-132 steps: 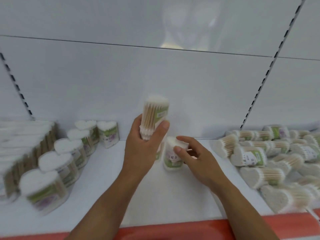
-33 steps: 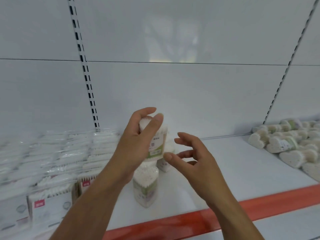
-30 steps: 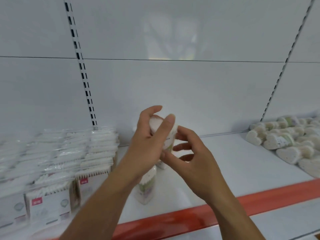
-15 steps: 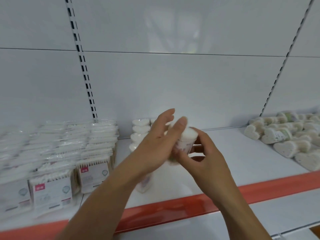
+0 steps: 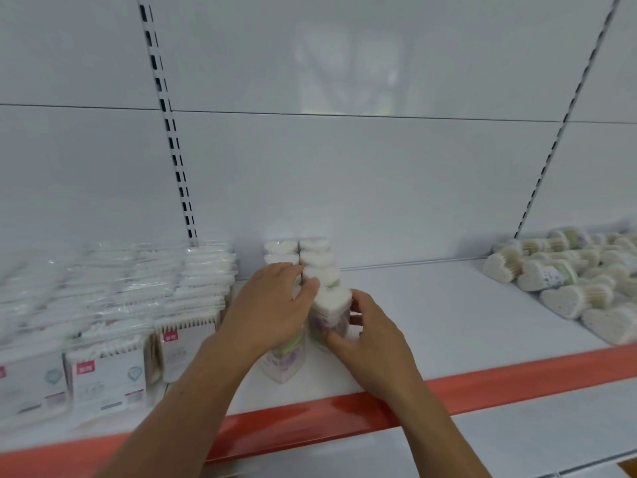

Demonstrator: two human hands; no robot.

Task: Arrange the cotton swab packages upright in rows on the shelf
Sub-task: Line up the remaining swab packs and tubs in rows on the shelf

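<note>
Heart-shaped cotton swab package (image 5: 331, 307), set upright on the shelf (image 5: 431, 322) at the front of the right-hand row (image 5: 315, 258), long axis vertical, heart face upward. It is gripped by the thumb and curled fingers of the right hand (image 5: 374, 334). Its top rim is touched by the left hand (image 5: 272, 305), laid loosely spread over the left-hand row (image 5: 281, 248). Loose packages (image 5: 537, 274) are heaped on their sides at far right.

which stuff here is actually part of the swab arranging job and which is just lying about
Job in hand:
- heart-shaped swab package, in the right hand grip, left hand touching it
- upright rows behind it
- pile of lying heart packages at right
- shelf

Just lying about:
- flat bagged swab packs at left
- slotted upright
</note>
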